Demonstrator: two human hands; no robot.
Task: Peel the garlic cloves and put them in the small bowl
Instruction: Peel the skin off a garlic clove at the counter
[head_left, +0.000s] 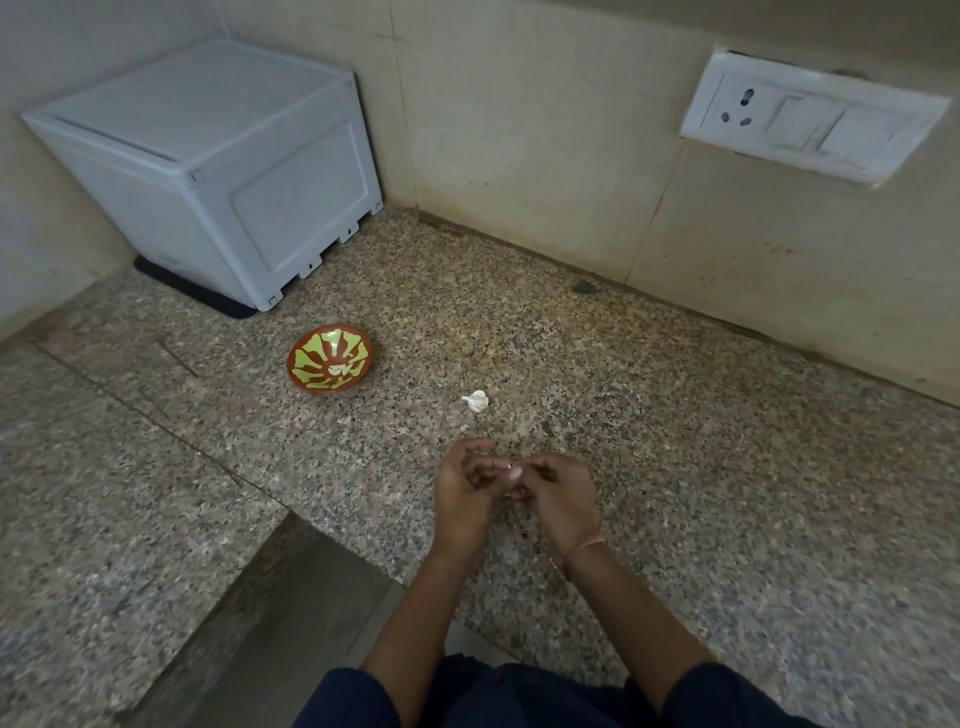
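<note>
A small brown bowl (330, 366) with a green pattern stands on the speckled granite counter (675, 441), left of centre. A white piece of garlic (476, 400) lies on the counter to the bowl's right. Just in front of it, my left hand (464, 493) and my right hand (558, 496) meet above the counter. Between their fingertips they pinch a small pale garlic clove (514, 473), mostly hidden by the fingers. A thin pink thread circles my right wrist.
A grey plastic box (218, 171) on a black mat stands in the back left corner. A white socket and switch plate (810, 117) is on the tiled wall at the right. The counter edge drops off at the lower left.
</note>
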